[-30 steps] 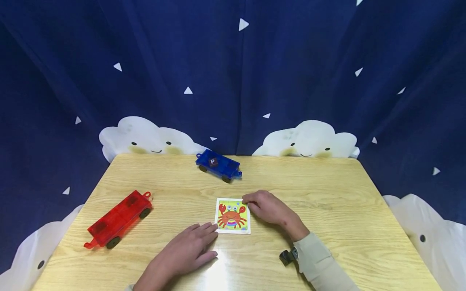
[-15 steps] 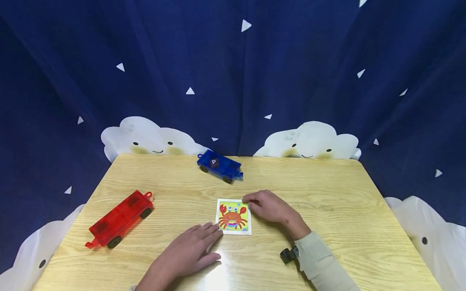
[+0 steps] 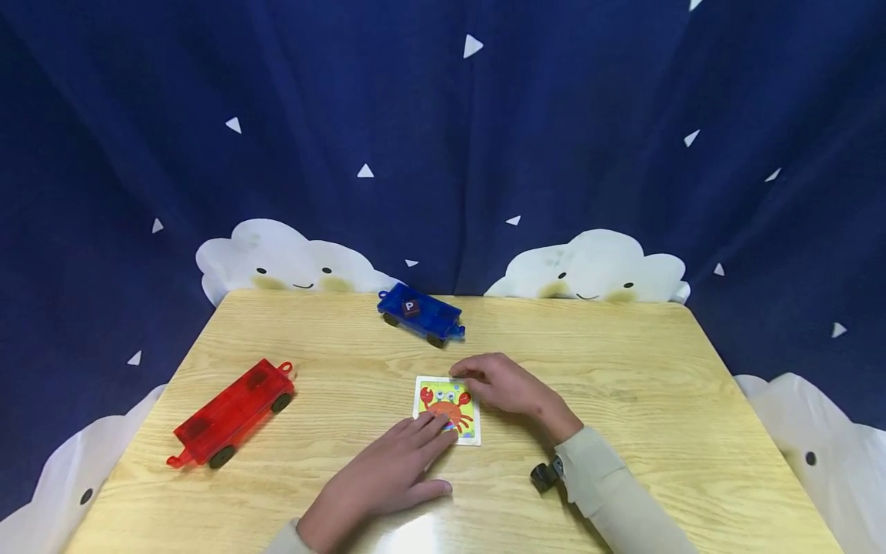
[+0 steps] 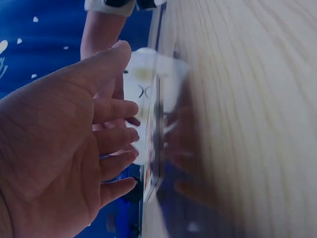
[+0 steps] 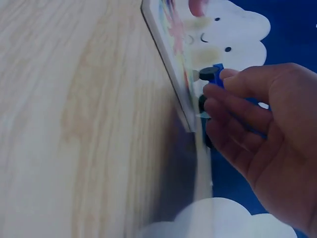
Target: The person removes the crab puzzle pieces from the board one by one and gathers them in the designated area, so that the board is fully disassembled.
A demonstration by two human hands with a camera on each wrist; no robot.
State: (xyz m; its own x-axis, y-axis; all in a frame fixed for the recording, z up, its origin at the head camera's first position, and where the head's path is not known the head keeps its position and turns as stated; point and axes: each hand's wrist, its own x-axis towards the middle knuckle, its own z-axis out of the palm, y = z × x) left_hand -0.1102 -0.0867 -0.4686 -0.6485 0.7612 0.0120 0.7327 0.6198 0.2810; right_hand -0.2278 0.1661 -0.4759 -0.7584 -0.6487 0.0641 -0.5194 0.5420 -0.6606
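A square board (image 3: 425, 391) with a white border and a crab picture on yellow lies flat near the middle of the table. My left hand (image 3: 388, 473) reaches over its lower left part, fingers fairly straight, covering some of the crab. The left wrist view shows the left fingertips (image 4: 130, 110) close over the board's face, with the thumb apart. My right hand (image 3: 515, 388) is at the board's upper right corner, its fingers loosely bent. In the right wrist view nothing shows between the right thumb and fingers, which hover beside the board's edge (image 5: 168, 64).
The wooden table (image 3: 623, 369) carries a red toy wagon (image 3: 231, 412) at the left and a blue toy wagon (image 3: 422, 312) near the back edge. A dark blue curtain (image 3: 581, 115) with white triangles and clouds hangs behind. A black wrist device (image 3: 544, 477) sits by the right sleeve.
My left hand has moved right and forward, from the board's lower left edge onto its picture. My right fingertips have shifted slightly left and away along the top corner. The wagons stay put.
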